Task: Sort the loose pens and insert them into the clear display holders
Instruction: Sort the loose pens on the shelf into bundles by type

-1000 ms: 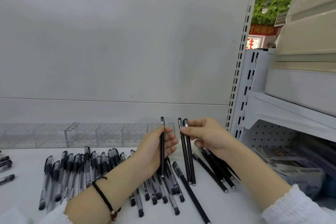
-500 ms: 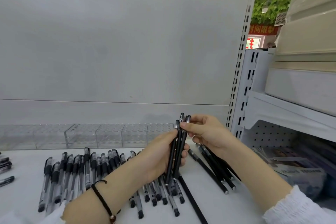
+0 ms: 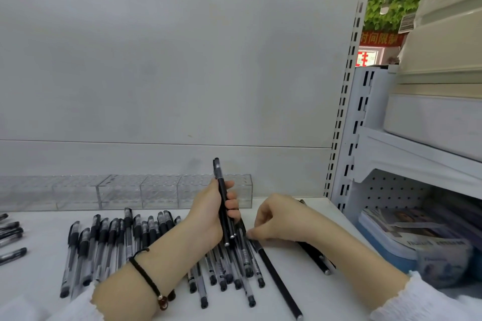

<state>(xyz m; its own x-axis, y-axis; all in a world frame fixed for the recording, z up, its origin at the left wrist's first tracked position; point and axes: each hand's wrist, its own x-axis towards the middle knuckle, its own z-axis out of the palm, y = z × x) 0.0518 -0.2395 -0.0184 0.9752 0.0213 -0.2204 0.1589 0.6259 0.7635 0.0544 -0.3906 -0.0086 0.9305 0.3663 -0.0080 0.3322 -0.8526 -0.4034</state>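
Clear-barrel gel pens [image 3: 104,247] lie in a rough row on the shelf [image 3: 39,281], at 9 o'clock from my left hand [image 3: 206,216]. Clear display holders [image 3: 156,191] stand in a line behind them at 12, against the back panel [image 3: 169,73].

My left fingers [image 3: 232,203] are curled round a small bundle of slim black pens [image 3: 218,172]. It's held upright, one end up at 12, the other ends poking out below the palm at 6, just above the loose pile [image 3: 234,268]. Count unclear, at least two.

Handling, my guess: the pens are light and stiff, with smooth barrels, so they could slide against each other. I'd grip mid-barrel and squeeze enough to keep the ends level. They don't look fragile.

My right hand [image 3: 279,219] sits at 3 o'clock from the left, knuckles up, fingers bent down. The fingertips [image 3: 250,234] are right at the upper end of a long black pen [image 3: 279,284], which lies on the shelf running toward 5 o'clock. Touching or pinching it, I cannot tell.

More black pens [image 3: 314,258] lie under my right wrist.

For the lying pen I'd pinch near the end and tip it up, then add it to the bundle.
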